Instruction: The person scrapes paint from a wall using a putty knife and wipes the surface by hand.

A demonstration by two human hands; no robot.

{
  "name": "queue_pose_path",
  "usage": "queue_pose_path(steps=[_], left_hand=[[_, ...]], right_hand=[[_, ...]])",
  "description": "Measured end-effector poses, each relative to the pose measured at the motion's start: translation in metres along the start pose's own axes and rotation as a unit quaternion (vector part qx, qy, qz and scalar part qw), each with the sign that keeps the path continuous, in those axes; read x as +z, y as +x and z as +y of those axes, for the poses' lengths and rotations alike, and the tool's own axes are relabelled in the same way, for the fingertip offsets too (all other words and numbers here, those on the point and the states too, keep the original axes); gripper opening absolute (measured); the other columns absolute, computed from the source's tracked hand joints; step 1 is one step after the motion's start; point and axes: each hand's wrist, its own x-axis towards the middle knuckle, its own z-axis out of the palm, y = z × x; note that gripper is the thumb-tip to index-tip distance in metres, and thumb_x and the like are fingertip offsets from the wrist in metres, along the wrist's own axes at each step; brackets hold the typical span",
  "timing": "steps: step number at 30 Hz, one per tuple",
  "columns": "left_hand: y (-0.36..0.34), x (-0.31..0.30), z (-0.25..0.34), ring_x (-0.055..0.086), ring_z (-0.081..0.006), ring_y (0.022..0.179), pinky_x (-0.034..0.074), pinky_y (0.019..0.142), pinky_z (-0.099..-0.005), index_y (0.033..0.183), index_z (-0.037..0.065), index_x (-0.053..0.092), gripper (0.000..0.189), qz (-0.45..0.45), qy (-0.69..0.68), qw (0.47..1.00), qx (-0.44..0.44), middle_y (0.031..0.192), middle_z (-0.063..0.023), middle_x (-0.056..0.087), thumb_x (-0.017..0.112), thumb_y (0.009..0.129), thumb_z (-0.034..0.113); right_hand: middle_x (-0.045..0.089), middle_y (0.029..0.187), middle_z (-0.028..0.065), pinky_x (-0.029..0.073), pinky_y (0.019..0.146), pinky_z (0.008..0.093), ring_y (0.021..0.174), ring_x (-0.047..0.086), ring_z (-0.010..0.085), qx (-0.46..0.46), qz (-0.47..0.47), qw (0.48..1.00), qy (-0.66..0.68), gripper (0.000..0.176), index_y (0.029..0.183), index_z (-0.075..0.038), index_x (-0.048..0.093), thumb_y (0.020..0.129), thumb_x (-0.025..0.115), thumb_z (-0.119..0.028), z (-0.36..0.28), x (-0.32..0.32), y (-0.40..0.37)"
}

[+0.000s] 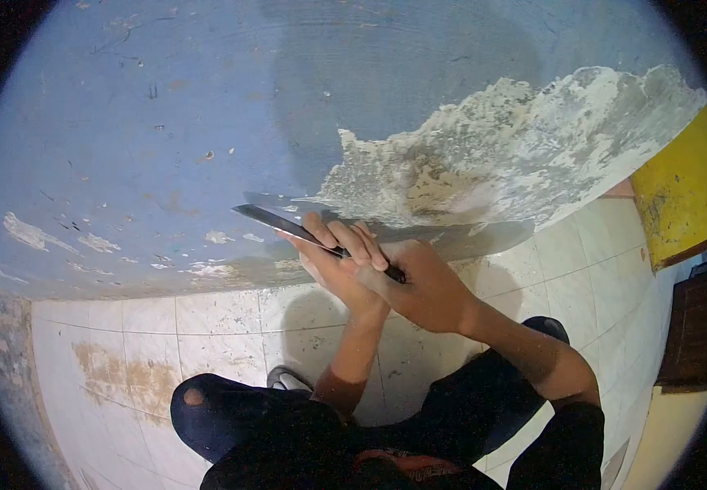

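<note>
A knife [276,220] with a dark blade and black handle slants across the middle of the view, its tip pointing left close to the blue wall [165,147]. My right hand [428,282] is closed at the handle end, thumb pointing left. Around the front of the handle and base of the blade, my left hand [337,273] has its fingers curled, tips towards my right hand. The two hands touch. Just above and right of them, a large bare patch [525,147] of grey and white plaster shows where the paint is gone.
Smaller chips [35,233] mark the wall's lower left. Below it lies a white tiled floor [214,314] with crumbs and a brown smear [124,367]. My bent knees [231,416] flank my arms. To the right stand a yellow wall [684,180] and a dark brown wooden piece [692,327].
</note>
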Motion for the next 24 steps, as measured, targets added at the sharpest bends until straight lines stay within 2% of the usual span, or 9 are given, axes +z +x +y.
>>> queue_pose_path(steps=[2,8,10,11,12,15,17,21,24], left_hand=[[0.003,-0.01,-0.016,0.031,-0.0134,0.029,0.032,0.032,-0.0214,0.077,0.011,0.031,0.039,-0.039,-0.066,0.997,0.011,0.042,-0.002,0.032,0.018,0.097,0.042],[-0.007,0.007,-0.042,0.047,-0.0171,0.038,0.044,0.046,-0.0247,0.069,0.007,0.042,0.045,-0.221,-0.178,0.956,-0.079,0.05,-0.0081,0.047,0.03,0.093,0.042],[-0.01,-0.012,-0.074,0.054,-0.0173,0.051,0.045,0.052,-0.029,0.076,0.003,0.053,0.033,-0.267,0.245,0.932,0.012,0.059,-0.0083,0.053,0.042,0.088,0.032],[-0.023,0.019,-0.054,0.057,-0.0187,0.062,0.046,0.055,-0.032,0.081,0.001,0.058,0.024,-0.262,0.118,0.948,-0.141,0.07,-0.0076,0.056,0.054,0.076,0.024],[-0.012,0.043,-0.056,0.057,-0.0233,0.065,0.046,0.058,-0.0338,0.082,0.002,0.058,0.026,-0.454,0.11,0.879,0.096,0.077,-0.009,0.057,0.062,0.062,0.018],[-0.024,0.081,-0.064,0.057,-0.0278,0.068,0.046,0.059,-0.0357,0.089,0.003,0.057,0.036,-0.573,0.196,0.75,0.268,0.077,-0.0093,0.057,0.062,0.055,0.013],[-0.038,0.093,-0.074,0.058,-0.0298,0.069,0.046,0.059,-0.0361,0.094,0.005,0.057,0.039,-0.59,0.208,0.73,0.275,0.081,-0.0085,0.058,0.06,0.056,0.011],[-0.044,0.117,-0.077,0.06,-0.0319,0.068,0.048,0.058,-0.0377,0.1,0.006,0.056,0.037,-0.627,0.35,0.665,0.207,0.081,-0.0118,0.058,0.059,0.064,0.013],[-0.049,0.135,-0.074,0.06,-0.0326,0.061,0.048,0.056,-0.0394,0.099,0.006,0.056,0.033,-0.665,0.314,0.617,0.279,0.068,-0.013,0.058,0.06,0.069,0.02]], right_hand=[[0.051,0.06,0.0198,0.039,0.053,0.035,0.051,0.047,0.0208,-0.048,0.014,0.998,-0.027,0.03,0.081,0.006,0.055,0.084,0.055,-0.025,0.008,-0.002,0.001],[0.057,0.073,0.0169,0.044,0.063,0.0359,0.071,0.061,0.0197,0.003,-0.032,0.982,-0.185,0.039,0.09,0.003,0.057,0.075,0.067,-0.032,0.048,-0.025,-0.016],[0.056,0.087,0.0155,0.042,0.074,0.0382,0.082,0.058,0.0212,-0.095,0.07,0.989,-0.085,0.044,0.097,0.0,0.053,0.08,0.058,-0.04,0.048,-0.034,-0.025],[0.055,0.102,0.014,0.039,0.084,0.0404,0.093,0.055,0.0228,-0.191,0.166,0.967,0.016,0.049,0.105,-0.003,0.05,0.085,0.049,-0.048,0.05,-0.041,-0.031],[0.055,0.102,0.014,0.039,0.084,0.0404,0.093,0.055,0.0228,-0.19,0.17,0.967,0.018,0.049,0.105,-0.003,0.05,0.085,0.049,-0.048,0.073,-0.057,-0.041],[0.037,0.129,0.0135,0.036,0.093,0.036,0.112,0.043,0.0257,-0.27,0.009,0.963,0.02,0.075,0.131,-0.004,0.031,0.081,0.055,-0.054,0.149,-0.082,-0.064],[0.047,0.113,0.0098,0.04,0.085,0.0366,0.099,0.049,0.0196,-0.242,0.3,0.922,0.046,0.054,0.119,-0.005,0.04,0.09,0.035,-0.051,0.155,-0.05,-0.064],[0.045,0.118,0.0079,0.04,0.086,0.0303,0.106,0.045,0.0195,0.112,0.226,0.918,0.306,0.088,0.125,-0.006,0.038,0.078,0.017,-0.078,0.118,-0.064,-0.089],[0.048,0.111,0.0069,0.042,0.078,0.0311,0.098,0.047,0.0185,0.049,0.309,0.892,0.326,0.096,0.122,-0.005,0.04,0.072,0.014,-0.083,0.107,-0.068,-0.094]])
